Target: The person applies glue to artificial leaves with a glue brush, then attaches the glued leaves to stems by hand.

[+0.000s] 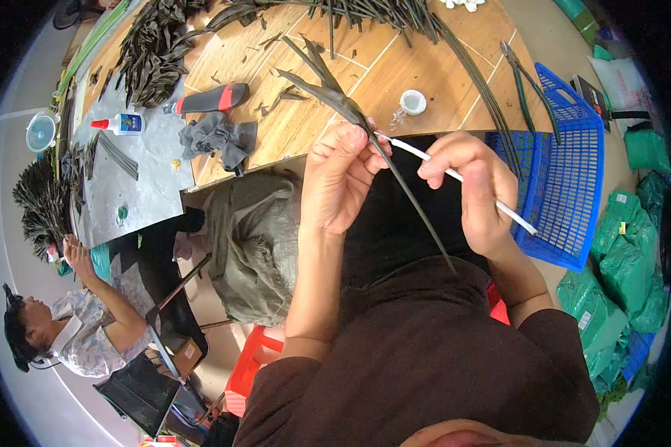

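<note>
My left hand pinches a dark artificial plant stem just below where its long brown-green leaves fan out. The bare lower end slants toward my chest. In my right hand is a slim white stick, held like a pen. Its thin tip meets the stem, or lies very close to it, beside my left fingertips. A small white cup stands on the wood-patterned table just beyond my hands, with a clear smear next to it.
Dark leaves and stems lie across the table's far side. Around them are a red-capped glue bottle, a black-red tool, a grey cloth and pliers. A blue basket stands right; another person sits left.
</note>
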### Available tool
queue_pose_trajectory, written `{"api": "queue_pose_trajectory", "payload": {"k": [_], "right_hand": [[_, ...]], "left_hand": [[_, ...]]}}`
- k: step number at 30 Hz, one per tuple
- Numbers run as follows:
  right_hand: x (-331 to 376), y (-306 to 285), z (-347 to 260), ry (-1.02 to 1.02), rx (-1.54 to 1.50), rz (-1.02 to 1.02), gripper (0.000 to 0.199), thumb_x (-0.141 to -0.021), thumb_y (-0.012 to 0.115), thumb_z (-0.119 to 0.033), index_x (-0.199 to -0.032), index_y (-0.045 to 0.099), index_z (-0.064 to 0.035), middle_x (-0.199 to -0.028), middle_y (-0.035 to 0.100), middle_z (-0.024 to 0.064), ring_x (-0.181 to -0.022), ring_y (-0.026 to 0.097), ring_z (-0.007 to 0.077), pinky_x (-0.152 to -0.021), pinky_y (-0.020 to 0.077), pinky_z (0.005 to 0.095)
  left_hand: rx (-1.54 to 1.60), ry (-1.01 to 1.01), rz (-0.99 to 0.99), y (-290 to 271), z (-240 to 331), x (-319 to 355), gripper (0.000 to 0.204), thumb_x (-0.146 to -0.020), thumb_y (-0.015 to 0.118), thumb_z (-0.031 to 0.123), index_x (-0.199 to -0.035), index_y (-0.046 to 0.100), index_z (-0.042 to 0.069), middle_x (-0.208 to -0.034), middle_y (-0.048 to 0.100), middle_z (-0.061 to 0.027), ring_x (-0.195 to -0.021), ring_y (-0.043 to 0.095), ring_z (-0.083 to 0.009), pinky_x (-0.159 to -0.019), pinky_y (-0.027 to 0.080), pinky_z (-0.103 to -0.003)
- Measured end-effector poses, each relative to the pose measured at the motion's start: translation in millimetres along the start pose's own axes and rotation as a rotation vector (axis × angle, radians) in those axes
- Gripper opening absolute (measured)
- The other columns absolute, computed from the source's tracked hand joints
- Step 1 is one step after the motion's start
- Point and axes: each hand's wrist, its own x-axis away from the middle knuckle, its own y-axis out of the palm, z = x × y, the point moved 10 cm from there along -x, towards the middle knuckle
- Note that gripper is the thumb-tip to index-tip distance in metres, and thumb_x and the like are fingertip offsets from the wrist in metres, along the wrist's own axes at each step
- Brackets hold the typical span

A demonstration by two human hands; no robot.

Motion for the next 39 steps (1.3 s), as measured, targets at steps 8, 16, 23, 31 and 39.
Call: {"api": "queue_pose_trajectory", "payload": {"k": [8, 16, 23, 31, 39], "right_hand": [[2, -6, -2, -0.02, -0.045, -0.004, 0.03, -0.095, 0.036, -0.022, -0.088, 0.053, 0.0022, -0.082, 0.055, 0.0089, -0.067, 0.046, 0.0088, -0.064, 0.0395, 0.0211], [3, -15, -4, 0.038, -0.01, 0.126, 0.019, -0.092, 0.045, -0.018, -0.094, 0.052, 0.0, -0.086, 0.053, 0.0077, -0.072, 0.05, 0.0101, -0.066, 0.0418, 0.0212], [7, 16, 6, -0.023, 0.239, -0.035, 0.027, -0.069, 0.067, 0.007, -0.077, 0.044, -0.0037, -0.075, 0.053, 0.0067, -0.057, 0.045, 0.009, -0.051, 0.0383, 0.0208], [9, 20, 3, -0.072, 0.222, -0.001, 0.027, -0.07, 0.065, 0.009, -0.075, 0.042, -0.0044, -0.07, 0.051, 0.0065, -0.053, 0.044, 0.0087, -0.047, 0.0369, 0.0213], [10, 27, -5, -0.12, 0.182, -0.006, 0.028, -0.069, 0.065, 0.011, -0.074, 0.042, -0.0038, -0.069, 0.05, 0.008, -0.054, 0.047, 0.0131, -0.048, 0.0383, 0.0229]], "left_hand": [[0.01, 0.0, -0.025, 3, -4, 1, 0.017, -0.085, 0.056, 0.011, -0.093, 0.057, -0.004, -0.083, 0.062, -0.0129, -0.074, 0.061, -0.0187, -0.065, 0.053, -0.028], [-0.012, 0.042, -0.001, 3, 3, 0, 0.018, -0.085, 0.056, 0.011, -0.094, 0.056, -0.005, -0.085, 0.061, -0.0147, -0.074, 0.061, -0.0195, -0.066, 0.053, -0.027], [-0.032, 0.125, 0.031, -4, 21, 0, 0.018, -0.084, 0.056, 0.009, -0.095, 0.056, -0.006, -0.088, 0.061, -0.0163, -0.076, 0.062, -0.0207, -0.066, 0.053, -0.028], [-0.144, 0.129, -0.062, 2, 26, 6, 0.022, -0.084, 0.056, 0.009, -0.099, 0.056, -0.008, -0.089, 0.061, -0.0181, -0.079, 0.061, -0.024, -0.067, 0.053, -0.03], [-0.232, 0.214, -0.229, 23, 32, 14, 0.017, -0.086, 0.056, 0.018, -0.084, 0.051, 0.002, -0.08, 0.052, -0.0098, -0.074, 0.05, -0.0232, -0.068, 0.043, -0.033]]}}
